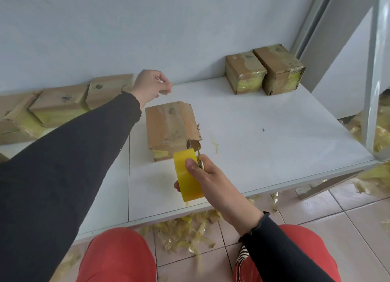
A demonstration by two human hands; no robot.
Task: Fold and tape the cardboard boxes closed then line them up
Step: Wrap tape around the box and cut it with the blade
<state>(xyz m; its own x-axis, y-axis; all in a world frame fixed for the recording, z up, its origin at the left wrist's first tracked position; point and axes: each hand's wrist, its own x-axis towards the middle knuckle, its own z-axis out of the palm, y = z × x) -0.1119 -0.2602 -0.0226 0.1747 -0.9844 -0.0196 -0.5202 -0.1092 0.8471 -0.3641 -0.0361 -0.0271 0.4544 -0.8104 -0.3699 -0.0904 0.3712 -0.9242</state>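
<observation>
The brown oblong cardboard box (171, 127) lies on the white table (263, 146) between both hands, long axis running away from the person, its loose flap end toward the right hand (207, 176), which grips a yellow tape roll (186, 177), while the left hand (150, 86) hovers beyond, fingers pinched together on something too small to tell.

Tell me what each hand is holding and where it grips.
The right hand grips the yellow tape roll across its outer band, thumb on top. The left hand pinches something small; what cannot be told.

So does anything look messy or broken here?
Yes. Crumpled yellow tape scraps litter the tiled floor under the white table, and the brown cardboard box in the middle has a torn, ragged right flap.
</observation>
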